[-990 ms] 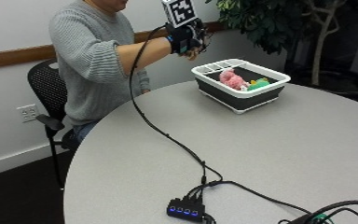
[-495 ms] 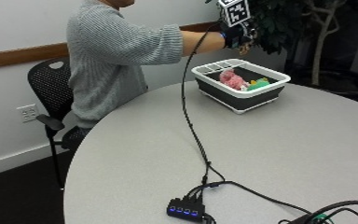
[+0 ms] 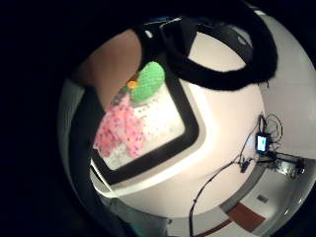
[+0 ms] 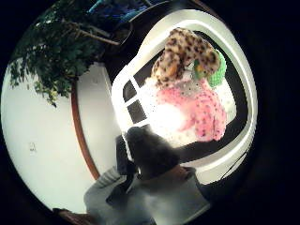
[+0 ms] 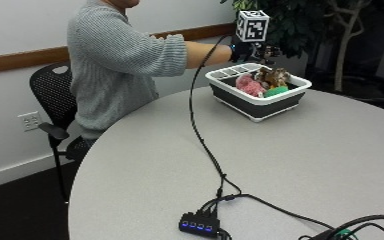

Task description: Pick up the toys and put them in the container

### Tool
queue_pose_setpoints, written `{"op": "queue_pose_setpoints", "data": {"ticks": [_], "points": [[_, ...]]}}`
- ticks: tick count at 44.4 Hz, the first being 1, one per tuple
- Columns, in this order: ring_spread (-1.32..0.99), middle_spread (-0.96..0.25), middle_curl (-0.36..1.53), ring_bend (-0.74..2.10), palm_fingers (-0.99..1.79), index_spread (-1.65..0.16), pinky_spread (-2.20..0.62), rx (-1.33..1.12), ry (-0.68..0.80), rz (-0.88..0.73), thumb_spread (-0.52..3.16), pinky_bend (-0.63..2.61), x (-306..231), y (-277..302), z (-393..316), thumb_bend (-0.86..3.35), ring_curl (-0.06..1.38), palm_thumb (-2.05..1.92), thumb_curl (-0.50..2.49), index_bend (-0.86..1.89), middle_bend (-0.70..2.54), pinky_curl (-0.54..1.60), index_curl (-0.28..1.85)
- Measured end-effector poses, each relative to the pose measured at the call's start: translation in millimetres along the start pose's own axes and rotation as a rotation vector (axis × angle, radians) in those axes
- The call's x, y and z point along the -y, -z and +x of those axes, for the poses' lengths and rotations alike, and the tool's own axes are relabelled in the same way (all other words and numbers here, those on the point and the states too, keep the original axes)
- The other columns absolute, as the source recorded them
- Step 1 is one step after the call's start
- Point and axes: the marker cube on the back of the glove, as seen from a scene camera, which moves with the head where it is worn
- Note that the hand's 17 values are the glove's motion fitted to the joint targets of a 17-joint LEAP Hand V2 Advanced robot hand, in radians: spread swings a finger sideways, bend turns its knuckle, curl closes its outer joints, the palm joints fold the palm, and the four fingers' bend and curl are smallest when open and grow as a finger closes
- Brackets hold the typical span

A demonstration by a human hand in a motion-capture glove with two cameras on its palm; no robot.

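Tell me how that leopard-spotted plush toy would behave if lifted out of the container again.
Leopard-spotted toy looks plush, so probably light and floppy. It lies atop the pink toy in the container, so likely lifts free without snagging.

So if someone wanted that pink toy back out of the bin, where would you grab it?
Probably from straight above, pinching the raised middle of the pink toy. It lies flat on the floor of the bin, limbs spread, and the walls block any sideways approach. The leopard toy and green toy crowd one side, so the side away from them looks easier.
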Motion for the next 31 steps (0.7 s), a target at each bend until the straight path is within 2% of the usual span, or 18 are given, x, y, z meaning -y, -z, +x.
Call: {"op": "queue_pose_setpoints", "data": {"ticks": [7, 17, 24, 31], "points": [[-0.07, -0.11, 0.36, 0.17, -0.24, -0.34, 0.03, 0.022, 0.06, 0.045, 1.14, 1.1, -65, 17, 9, -0.08, 0.36, -0.11, 0.38, 0.14, 0.1, 0.37, 0.39], [-0.05, -0.11, 0.32, 0.16, -0.14, -0.35, 0.06, 0.187, -0.036, 0.187, 1.23, 0.99, -252, 63, 122, -0.08, 0.34, -0.12, 0.28, 0.19, 0.15, 0.33, 0.38], [-0.06, -0.12, 0.32, 0.15, -0.09, -0.36, 0.06, 0.216, -0.222, 0.279, 1.26, 0.89, -341, 53, 161, -0.07, 0.31, -0.11, 0.23, 0.23, 0.17, 0.3, 0.4], [-0.07, -0.13, 0.32, 0.15, -0.07, -0.36, 0.07, 0.212, -0.213, 0.256, 1.28, 0.83, -391, 26, 149, -0.07, 0.29, -0.1, 0.2, 0.24, 0.18, 0.28, 0.41]]}}
